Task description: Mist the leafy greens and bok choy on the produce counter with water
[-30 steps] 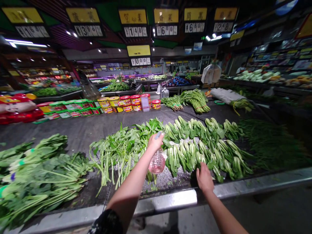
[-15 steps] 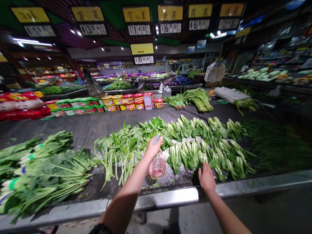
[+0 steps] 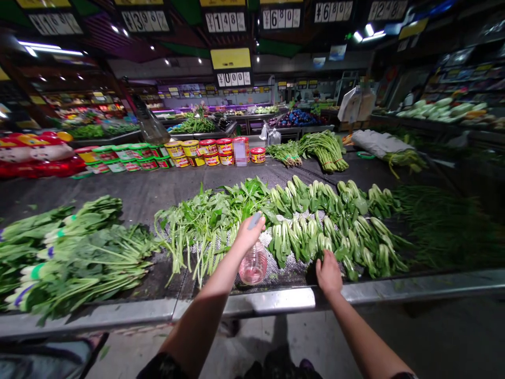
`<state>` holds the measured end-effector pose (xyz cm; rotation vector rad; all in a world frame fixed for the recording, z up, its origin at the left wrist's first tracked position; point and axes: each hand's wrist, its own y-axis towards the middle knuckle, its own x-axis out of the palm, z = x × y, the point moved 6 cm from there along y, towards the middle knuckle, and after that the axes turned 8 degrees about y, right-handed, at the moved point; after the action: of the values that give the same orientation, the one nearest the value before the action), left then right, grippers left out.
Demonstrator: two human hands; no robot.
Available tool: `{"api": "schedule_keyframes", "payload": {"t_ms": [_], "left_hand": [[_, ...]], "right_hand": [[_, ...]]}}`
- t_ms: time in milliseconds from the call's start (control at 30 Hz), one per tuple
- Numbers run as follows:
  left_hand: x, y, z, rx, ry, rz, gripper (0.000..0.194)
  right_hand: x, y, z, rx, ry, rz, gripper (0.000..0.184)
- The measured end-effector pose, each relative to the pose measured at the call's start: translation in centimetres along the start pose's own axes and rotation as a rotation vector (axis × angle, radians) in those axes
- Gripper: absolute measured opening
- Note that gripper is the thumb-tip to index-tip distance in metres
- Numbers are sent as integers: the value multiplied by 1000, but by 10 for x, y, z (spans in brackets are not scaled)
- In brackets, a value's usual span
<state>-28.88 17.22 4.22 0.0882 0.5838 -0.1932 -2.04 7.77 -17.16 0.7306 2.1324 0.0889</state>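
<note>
My left hand (image 3: 249, 231) is wrapped round the neck of a clear, ribbed spray bottle (image 3: 253, 267) with pinkish liquid and a grey top. The bottle hangs upright over the perforated mat, between leafy water spinach (image 3: 213, 210) and rows of bok choy (image 3: 311, 231). At the front row of bok choy, my right hand (image 3: 329, 273) reaches in with fingers stretched out, their tips against or just beside the stems. It holds nothing that I can see. Some of its fingertips are hidden among the leaves.
A metal rail (image 3: 272, 302) runs along the shelf front. Banded leafy bunches (image 3: 79, 258) lie at left. Stacked tubs (image 3: 211, 152) line the back, beside bundled green stalks (image 3: 323, 150) and a wrapped bundle (image 3: 384, 145). Price signs (image 3: 234, 68) hang above.
My view has tipped downward, so the shelf sits higher in the picture and more floor shows. Both hands stay in nearly the same places over the vegetables.
</note>
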Motion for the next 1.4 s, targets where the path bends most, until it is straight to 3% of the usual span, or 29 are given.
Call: {"api": "schedule_keyframes", "payload": {"t_ms": [300, 633, 833, 1100, 1400], "left_hand": [[24, 4, 8, 27, 30, -36, 31], [63, 4, 26, 64, 110, -66, 37], [83, -5, 25, 47, 109, -79, 41], [101, -14, 25, 84, 84, -137, 40], [106, -17, 29, 49, 105, -206, 35]], "right_hand": [[-15, 18, 9, -64, 128, -26, 52], [-51, 50, 65, -133, -24, -68, 50], [-45, 52, 84, -133, -106, -140, 48], [-47, 47, 85, -63, -103, -148, 51], [-48, 46, 90, 29, -114, -113, 51]]}}
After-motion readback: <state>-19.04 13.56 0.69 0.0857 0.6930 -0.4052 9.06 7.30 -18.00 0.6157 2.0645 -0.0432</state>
